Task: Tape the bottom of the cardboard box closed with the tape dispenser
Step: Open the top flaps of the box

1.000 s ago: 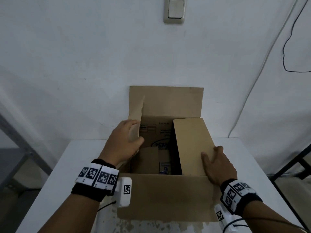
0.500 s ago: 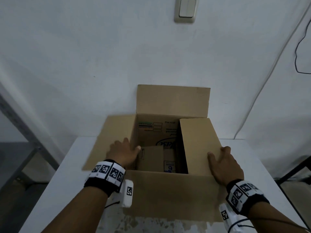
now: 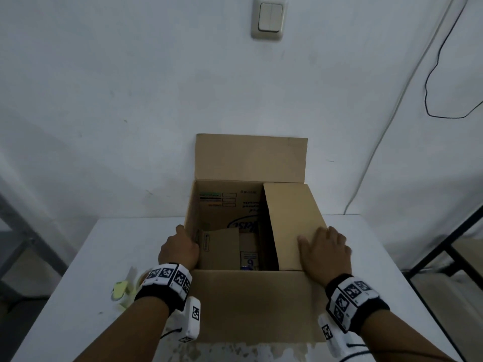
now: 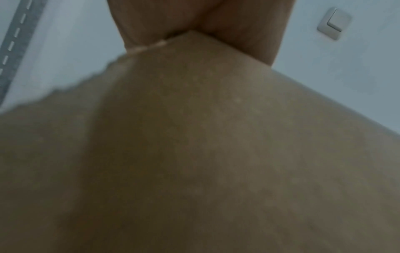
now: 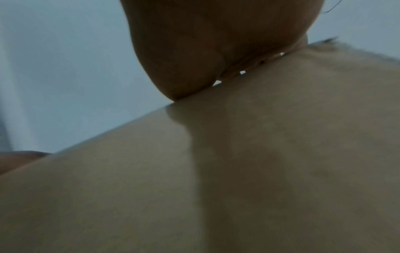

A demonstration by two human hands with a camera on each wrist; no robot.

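A brown corrugated cardboard box (image 3: 251, 304) stands on the white table (image 3: 86, 257), pushed back near the white wall with its top open toward the person. Its far flap stands upright against the wall, the near flap hangs down over the table's front edge, and the right flap (image 3: 292, 226) is folded partway in over the opening. Inside, loose cardboard pieces and some blue printing show on the inner walls (the print is too small to read).

The left hand (image 3: 179, 250) sits at the box's left rim near the front corner, the fingers hooked over the edge and gripping the cardboard wall; the left wrist view shows the hand (image 4: 201, 22) pressed right against brown cardboard. The right hand (image 3: 325, 253) lies flat on the right flap, fingers spread and relaxed, pressing it down rather than clutching it, and the right wrist view has the heel of the hand (image 5: 216, 48) touching the cardboard.

The pale yellow-green tape dispenser (image 3: 125, 290) lies on the table just left of the left wrist, partly hidden behind the black wristband, untouched by either hand.

A cream light switch (image 3: 269, 18) is on the wall above.
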